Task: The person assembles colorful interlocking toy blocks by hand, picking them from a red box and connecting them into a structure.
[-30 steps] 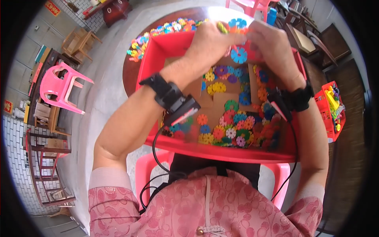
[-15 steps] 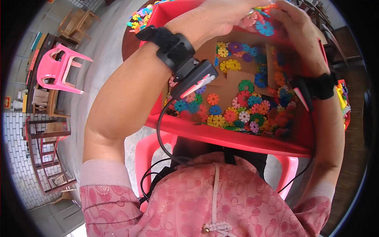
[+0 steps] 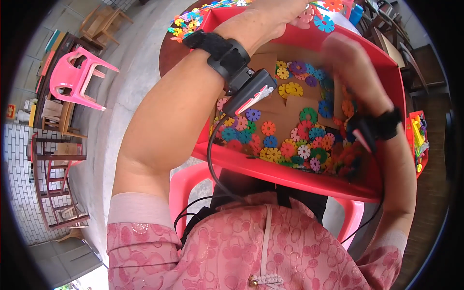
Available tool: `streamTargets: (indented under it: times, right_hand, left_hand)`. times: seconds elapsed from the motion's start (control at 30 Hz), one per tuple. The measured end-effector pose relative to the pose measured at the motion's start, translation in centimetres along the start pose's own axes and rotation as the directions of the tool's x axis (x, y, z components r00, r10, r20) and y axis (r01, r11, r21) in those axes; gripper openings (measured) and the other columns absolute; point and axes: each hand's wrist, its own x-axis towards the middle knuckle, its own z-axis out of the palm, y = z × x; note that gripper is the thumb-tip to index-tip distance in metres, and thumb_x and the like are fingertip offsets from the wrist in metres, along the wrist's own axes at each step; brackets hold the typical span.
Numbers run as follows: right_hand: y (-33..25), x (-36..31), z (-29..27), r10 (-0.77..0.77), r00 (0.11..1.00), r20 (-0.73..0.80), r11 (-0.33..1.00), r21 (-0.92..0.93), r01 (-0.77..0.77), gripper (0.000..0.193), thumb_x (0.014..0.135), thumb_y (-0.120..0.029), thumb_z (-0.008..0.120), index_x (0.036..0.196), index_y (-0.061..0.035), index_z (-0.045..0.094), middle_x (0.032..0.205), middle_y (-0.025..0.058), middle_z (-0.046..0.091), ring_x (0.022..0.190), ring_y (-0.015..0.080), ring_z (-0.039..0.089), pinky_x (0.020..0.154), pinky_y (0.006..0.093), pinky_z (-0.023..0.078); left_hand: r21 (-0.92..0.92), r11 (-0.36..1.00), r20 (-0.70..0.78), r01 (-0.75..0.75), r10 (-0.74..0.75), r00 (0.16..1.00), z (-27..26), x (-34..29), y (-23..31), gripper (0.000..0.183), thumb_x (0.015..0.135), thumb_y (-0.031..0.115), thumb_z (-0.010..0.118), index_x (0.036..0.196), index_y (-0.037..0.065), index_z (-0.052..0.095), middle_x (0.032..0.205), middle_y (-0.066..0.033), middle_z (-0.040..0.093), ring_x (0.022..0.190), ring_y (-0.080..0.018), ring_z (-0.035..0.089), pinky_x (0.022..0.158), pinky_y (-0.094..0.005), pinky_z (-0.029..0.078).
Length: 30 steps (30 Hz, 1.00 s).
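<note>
My left hand (image 3: 286,10) reaches to the top edge of the view, where its fingers are largely cut off. It grips a cluster of joined plastic snowflake discs; a blue disc (image 3: 324,23), a pink one (image 3: 305,17) and an orange one (image 3: 333,5) show beside it. Lower and to the right, my right hand (image 3: 344,52) is smeared by motion over the box, so its fingers cannot be read. Beneath both hands lies a red box (image 3: 270,170) with many loose notched discs in several colours, among them a green disc (image 3: 308,115) and yellow discs (image 3: 292,90).
Brown cardboard pieces (image 3: 302,105) lie among the discs. Behind the box, more joined discs (image 3: 189,23) rest on a round dark table (image 3: 170,55). A pink plastic chair (image 3: 72,75) stands at left. To the right is a red tray with yellow items (image 3: 418,137).
My right hand has come away from the disc cluster and moved down toward the box. My left hand stays with the cluster near the top edge. The whole view has shifted slightly.
</note>
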Motion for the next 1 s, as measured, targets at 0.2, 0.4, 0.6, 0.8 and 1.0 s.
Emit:
streamTargets:
  times: [0.2,0.4,0.6,0.8,1.0]
  right_hand:
    - [-0.4,-2.9,10.9,-0.467,0.690,0.553,0.710,-0.230,0.666,0.038,0.076,-0.007,0.057,0.113,-0.0008,0.056,0.116,0.0133,0.055,0.111,0.0305,0.054,0.086,0.0381,0.049]
    - [-0.3,-2.6,12.5,-0.483,0.619,0.619,0.606,-0.274,0.747,0.043,0.077,-0.011,0.053,0.120,-0.0011,0.054,0.123,0.0145,0.052,0.118,0.0324,0.049,0.093,0.0380,0.045]
    - [-0.1,-2.0,13.6,-0.396,0.672,0.626,0.722,-0.240,0.649,0.039,0.082,-0.014,0.052,0.120,-0.0043,0.055,0.115,0.0187,0.056,0.115,0.0317,0.051,0.095,0.0383,0.042]
    - [2.5,-2.4,14.7,-0.532,0.691,0.489,0.794,0.003,0.608,0.049,0.065,-0.021,0.068,0.109,-0.0004,0.058,0.104,0.0101,0.057,0.095,0.0285,0.058,0.076,0.0362,0.050]
    - [1.4,-2.4,14.9,-0.450,0.664,0.597,0.791,-0.079,0.606,0.048,0.067,-0.012,0.064,0.114,-0.0039,0.057,0.107,0.0075,0.058,0.094,0.0293,0.060,0.077,0.0361,0.052]
  left_hand:
    - [-0.059,0.992,0.080,-0.108,0.112,0.990,-0.1,-0.9,-0.3,0.021,0.088,0.023,0.064,0.087,0.002,0.067,0.060,0.0001,0.054,0.050,-0.0085,0.047,0.046,-0.0237,0.038]
    - [-0.085,0.990,-0.032,-0.115,0.113,0.993,0.9,0.1,-2.0,0.020,0.078,0.013,0.072,0.067,-0.001,0.063,0.059,-0.0048,0.058,0.049,-0.0122,0.052,0.047,-0.0256,0.043]
    - [0.064,0.992,0.057,-0.105,0.101,0.993,0.2,0.2,-1.3,0.031,0.082,0.030,0.071,0.089,0.000,0.063,0.074,-0.0028,0.062,0.064,-0.0071,0.057,0.050,-0.0231,0.048]
    - [-0.189,0.979,0.112,0.072,-0.051,0.992,0.7,-0.5,-1.3,0.040,0.085,0.038,0.068,0.103,0.003,0.060,0.081,-0.0040,0.063,0.063,-0.0077,0.058,0.052,-0.0237,0.051]
    - [-0.273,0.949,0.142,0.155,-0.119,0.983,0.9,-1.4,-0.9,0.043,0.089,0.044,0.060,0.107,0.005,0.056,0.084,-0.0095,0.063,0.062,-0.0084,0.057,0.055,-0.0260,0.052]
